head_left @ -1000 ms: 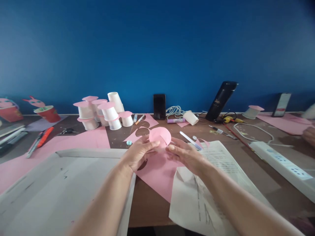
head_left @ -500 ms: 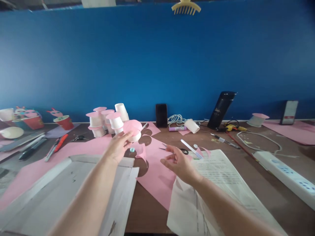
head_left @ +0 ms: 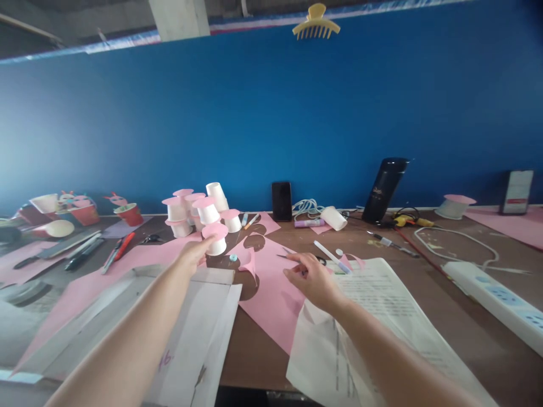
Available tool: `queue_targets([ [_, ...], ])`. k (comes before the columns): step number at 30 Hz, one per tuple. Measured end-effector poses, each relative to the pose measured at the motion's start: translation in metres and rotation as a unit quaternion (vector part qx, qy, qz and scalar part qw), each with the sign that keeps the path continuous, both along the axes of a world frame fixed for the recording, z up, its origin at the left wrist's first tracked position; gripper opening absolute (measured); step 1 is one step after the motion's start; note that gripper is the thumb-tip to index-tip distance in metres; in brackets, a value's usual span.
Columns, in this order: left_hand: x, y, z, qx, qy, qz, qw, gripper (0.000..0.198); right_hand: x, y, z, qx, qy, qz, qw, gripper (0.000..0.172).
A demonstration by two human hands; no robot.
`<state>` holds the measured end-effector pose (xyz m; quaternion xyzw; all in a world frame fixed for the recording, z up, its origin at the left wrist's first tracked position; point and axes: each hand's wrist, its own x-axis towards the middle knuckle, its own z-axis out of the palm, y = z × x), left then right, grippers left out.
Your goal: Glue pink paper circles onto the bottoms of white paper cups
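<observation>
My left hand (head_left: 195,254) reaches to the left of centre, its fingers at a white paper cup with a pink paper disc (head_left: 215,230) on top; the cup stands on the table. Just behind it are several stacked white cups with pink discs (head_left: 206,202) and one plain cup (head_left: 217,196). My right hand (head_left: 311,277) hovers over pink paper (head_left: 271,294) at the centre with its fingers curled, and the blades of scissors (head_left: 291,252) stick out past them. How firmly the fingers hold the scissors is hidden.
A black bottle (head_left: 385,189) leans on the blue partition, right of a phone (head_left: 281,200) and a tipped cup (head_left: 333,218). A power strip (head_left: 487,294) lies at the right. Knives and pens (head_left: 85,251) lie at the left, behind grey board (head_left: 212,322).
My left hand has moved left and down with the disc-topped cup, bringing it in front of the stacks. The view has shifted slightly. My right hand has barely moved.
</observation>
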<state>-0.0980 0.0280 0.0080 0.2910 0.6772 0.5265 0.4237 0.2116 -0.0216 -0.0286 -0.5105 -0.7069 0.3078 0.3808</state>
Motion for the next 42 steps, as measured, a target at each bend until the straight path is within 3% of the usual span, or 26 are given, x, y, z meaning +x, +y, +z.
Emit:
queue_targets([
  [4,-0.005,-0.003,0.012,-0.034,-0.015,0.005,0.999,0.051,0.002,0.001,-0.002,0.001,-0.013,-0.002,1.0,0.037],
  [7,-0.013,-0.012,0.021,0.016,-0.109,-0.068,0.992,0.048,0.001,0.0,-0.002,0.001,-0.021,-0.002,1.0,0.036],
  [9,-0.014,-0.02,0.025,0.065,-0.186,-0.135,0.971,0.047,0.0,-0.001,-0.001,-0.013,-0.012,0.002,1.0,0.035],
  [11,-0.005,-0.028,0.026,0.085,-0.226,-0.184,0.953,0.046,-0.001,-0.001,0.002,-0.051,0.016,0.009,0.999,0.036],
  [14,0.027,-0.04,0.025,0.079,-0.262,-0.228,0.934,0.044,-0.001,0.0,0.008,-0.15,0.116,0.029,0.981,0.034],
  [18,0.087,-0.049,0.02,0.058,-0.3,-0.256,0.917,0.038,0.002,0.001,0.014,-0.261,0.316,0.048,0.911,0.027],
  [22,0.133,-0.051,0.019,0.019,-0.291,-0.28,0.915,0.039,0.006,0.005,0.014,-0.336,0.5,0.057,0.796,0.02],
  [26,0.156,-0.053,0.029,0.024,-0.259,-0.288,0.922,0.041,0.01,0.012,0.012,-0.349,0.577,0.062,0.735,0.011],
  [29,0.164,-0.056,0.038,0.058,-0.295,-0.301,0.905,0.036,0.016,0.019,0.014,-0.348,0.645,0.083,0.675,0.008],
  [32,0.169,-0.057,0.04,0.059,-0.343,-0.255,0.902,0.032,0.025,0.024,0.018,-0.348,0.695,0.105,0.62,0.012],
  [36,0.177,-0.054,0.028,-0.012,-0.369,-0.236,0.899,0.019,0.038,0.026,0.022,-0.369,0.718,0.122,0.578,0.016],
  [42,0.19,-0.045,0.009,0.026,-0.478,-0.274,0.834,0.009,0.042,0.024,0.019,-0.43,0.691,0.134,0.566,0.008],
])
